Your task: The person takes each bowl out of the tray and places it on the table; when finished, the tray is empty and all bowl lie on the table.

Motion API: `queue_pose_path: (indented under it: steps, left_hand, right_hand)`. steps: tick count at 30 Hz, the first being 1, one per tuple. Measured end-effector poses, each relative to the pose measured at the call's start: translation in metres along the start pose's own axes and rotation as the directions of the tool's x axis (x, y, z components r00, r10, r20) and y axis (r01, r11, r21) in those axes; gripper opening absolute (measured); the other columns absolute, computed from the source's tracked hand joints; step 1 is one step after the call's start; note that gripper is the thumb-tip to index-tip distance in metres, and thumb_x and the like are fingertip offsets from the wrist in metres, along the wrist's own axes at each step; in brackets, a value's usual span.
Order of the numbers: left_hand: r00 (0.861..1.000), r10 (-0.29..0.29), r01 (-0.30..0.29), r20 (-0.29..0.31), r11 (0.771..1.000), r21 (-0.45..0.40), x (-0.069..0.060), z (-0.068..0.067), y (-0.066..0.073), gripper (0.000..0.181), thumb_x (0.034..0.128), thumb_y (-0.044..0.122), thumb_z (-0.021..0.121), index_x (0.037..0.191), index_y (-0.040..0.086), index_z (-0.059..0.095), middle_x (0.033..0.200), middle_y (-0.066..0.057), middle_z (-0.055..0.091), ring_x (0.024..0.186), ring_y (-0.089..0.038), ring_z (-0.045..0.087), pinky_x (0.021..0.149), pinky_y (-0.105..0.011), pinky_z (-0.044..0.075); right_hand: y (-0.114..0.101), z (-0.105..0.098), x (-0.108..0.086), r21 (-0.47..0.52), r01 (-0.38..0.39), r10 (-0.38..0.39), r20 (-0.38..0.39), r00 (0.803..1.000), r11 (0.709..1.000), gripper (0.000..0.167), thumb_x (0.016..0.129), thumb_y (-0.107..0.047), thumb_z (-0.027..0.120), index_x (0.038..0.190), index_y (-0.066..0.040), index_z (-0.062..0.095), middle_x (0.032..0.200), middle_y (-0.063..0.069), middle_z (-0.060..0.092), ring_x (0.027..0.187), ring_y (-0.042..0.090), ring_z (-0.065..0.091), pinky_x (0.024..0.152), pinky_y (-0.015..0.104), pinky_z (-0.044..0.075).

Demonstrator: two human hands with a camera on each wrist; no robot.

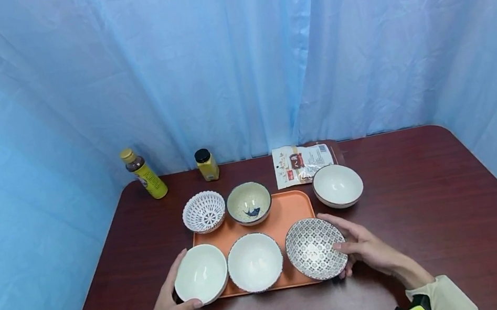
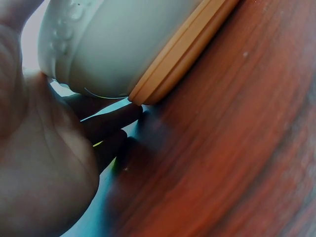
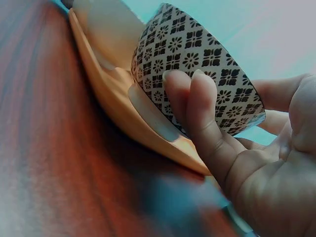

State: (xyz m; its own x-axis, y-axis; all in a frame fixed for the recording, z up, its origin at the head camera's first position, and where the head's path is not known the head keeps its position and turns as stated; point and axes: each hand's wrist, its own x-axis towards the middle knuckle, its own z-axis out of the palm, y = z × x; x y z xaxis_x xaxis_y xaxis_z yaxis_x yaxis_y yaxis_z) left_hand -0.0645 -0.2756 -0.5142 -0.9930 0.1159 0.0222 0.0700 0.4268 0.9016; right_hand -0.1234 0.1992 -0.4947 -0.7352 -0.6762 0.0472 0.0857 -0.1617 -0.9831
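My left hand (image 1: 167,307) holds a plain pale bowl (image 1: 200,273) at the front left of an orange tray (image 1: 286,208), thumb at the near rim and fingers along its left side. The left wrist view shows this bowl's raised-dot outer wall (image 2: 118,44) at the tray edge (image 2: 173,57). My right hand (image 1: 369,249) grips a black-and-white patterned bowl (image 1: 311,247) at the tray's front right. Its thumb reaches over the rim. From the right wrist view, two fingertips (image 3: 202,94) press the patterned outer wall (image 3: 175,54). A white bowl (image 1: 255,262) stands between these two.
Behind on the tray's back left are a woven-look white bowl (image 1: 204,211) and a bowl with a dark blue motif (image 1: 249,203). A white bowl (image 1: 339,186) stands right of the tray, near a food packet (image 1: 297,164). A yellow-labelled bottle (image 1: 146,177) and black-lidded jar (image 1: 207,166) stand farther back.
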Motion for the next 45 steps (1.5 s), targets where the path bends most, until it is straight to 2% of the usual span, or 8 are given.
queue_pose_path:
  steps: [3, 7, 15, 23, 29, 36, 41, 45]
  left_hand:
    - [1.0, -0.007, 0.007, -0.001, 1.0, 0.008, 0.0, 0.0, 0.0, 0.106, 0.0721, 0.009, 0.083, 0.161, 0.014, 0.024, 0.156, 0.019, 0.033, 0.131, 0.017, 0.033, 0.102, -0.018, 0.034]
    - [1.0, -0.019, 0.019, -0.003, 1.0, 0.011, 0.001, -0.001, 0.001, 0.106, 0.0726, 0.009, 0.083, 0.161, 0.015, 0.024, 0.157, 0.013, 0.034, 0.131, 0.018, 0.034, 0.101, -0.019, 0.036]
    - [1.0, -0.006, 0.006, -0.002, 1.0, 0.006, 0.001, 0.0, -0.001, 0.106, 0.0716, 0.009, 0.083, 0.16, 0.015, 0.025, 0.152, 0.025, 0.034, 0.13, 0.016, 0.036, 0.101, -0.02, 0.036]
    - [1.0, 0.009, -0.009, -0.001, 1.0, 0.012, 0.001, 0.0, -0.001, 0.106, 0.0711, 0.009, 0.083, 0.16, 0.014, 0.025, 0.151, 0.028, 0.033, 0.131, 0.015, 0.034, 0.102, -0.018, 0.034]
    - [1.0, 0.022, -0.022, 0.002, 1.0, 0.011, 0.002, 0.0, -0.001, 0.106, 0.0711, 0.009, 0.083, 0.16, 0.014, 0.025, 0.15, 0.03, 0.033, 0.132, 0.015, 0.035, 0.102, -0.017, 0.034]
    - [1.0, 0.026, -0.026, 0.0, 1.0, 0.017, 0.001, -0.001, -0.001, 0.106, 0.0716, 0.009, 0.082, 0.16, 0.015, 0.025, 0.151, 0.029, 0.033, 0.132, 0.015, 0.034, 0.102, -0.017, 0.034]
    - [1.0, 0.008, -0.008, -0.002, 1.0, 0.013, 0.001, 0.0, -0.001, 0.106, 0.0715, 0.009, 0.082, 0.16, 0.014, 0.025, 0.152, 0.025, 0.034, 0.131, 0.016, 0.035, 0.102, -0.018, 0.034]
    - [1.0, 0.002, -0.002, -0.001, 1.0, 0.011, 0.001, 0.0, -0.001, 0.106, 0.0716, 0.009, 0.083, 0.16, 0.015, 0.025, 0.153, 0.024, 0.034, 0.131, 0.016, 0.035, 0.101, -0.018, 0.034]
  right_hand:
    - [-0.006, -0.002, -0.002, 0.026, 0.035, -0.035, -0.007, 0.999, 0.999, 0.068, 0.102, 0.004, 0.042, 0.161, -0.006, 0.01, 0.134, 0.027, 0.053, 0.065, 0.024, 0.073, 0.051, 0.046, 0.056]
    - [-0.016, -0.006, -0.004, 0.054, 0.078, -0.077, -0.018, 0.997, 0.995, 0.067, 0.102, 0.005, 0.039, 0.161, -0.008, 0.012, 0.13, 0.016, 0.058, 0.065, 0.024, 0.073, 0.051, 0.044, 0.056]
    - [-0.036, -0.021, -0.016, 0.092, 0.149, -0.14, -0.095, 0.986, 0.985, 0.066, 0.103, 0.008, 0.034, 0.162, -0.015, 0.015, 0.117, 0.011, 0.065, 0.069, 0.028, 0.074, 0.056, 0.036, 0.058]
    - [-0.052, -0.042, -0.033, 0.179, 0.291, -0.261, -0.173, 0.95, 0.94, 0.067, 0.102, 0.014, 0.026, 0.161, -0.017, 0.018, 0.114, 0.012, 0.068, 0.073, 0.027, 0.075, 0.059, 0.031, 0.059]
    - [-0.059, -0.057, -0.045, 0.172, 0.364, -0.295, -0.328, 0.897, 0.915, 0.064, 0.103, 0.012, 0.026, 0.159, -0.018, 0.022, 0.127, 0.007, 0.062, 0.073, 0.03, 0.075, 0.061, 0.032, 0.059]
    - [-0.054, -0.071, -0.052, 0.194, 0.449, -0.314, -0.482, 0.818, 0.872, 0.063, 0.102, 0.013, 0.03, 0.157, -0.016, 0.019, 0.129, 0.007, 0.062, 0.073, 0.033, 0.075, 0.063, 0.033, 0.06]
    - [-0.047, -0.077, -0.051, 0.19, 0.465, -0.286, -0.575, 0.766, 0.865, 0.066, 0.102, 0.012, 0.034, 0.157, -0.016, 0.015, 0.127, 0.006, 0.06, 0.075, 0.032, 0.076, 0.063, 0.036, 0.061]
    - [-0.042, -0.08, -0.051, 0.197, 0.455, -0.238, -0.64, 0.731, 0.869, 0.074, 0.101, 0.011, 0.038, 0.161, -0.019, 0.008, 0.135, 0.003, 0.043, 0.078, 0.028, 0.076, 0.063, 0.038, 0.061]
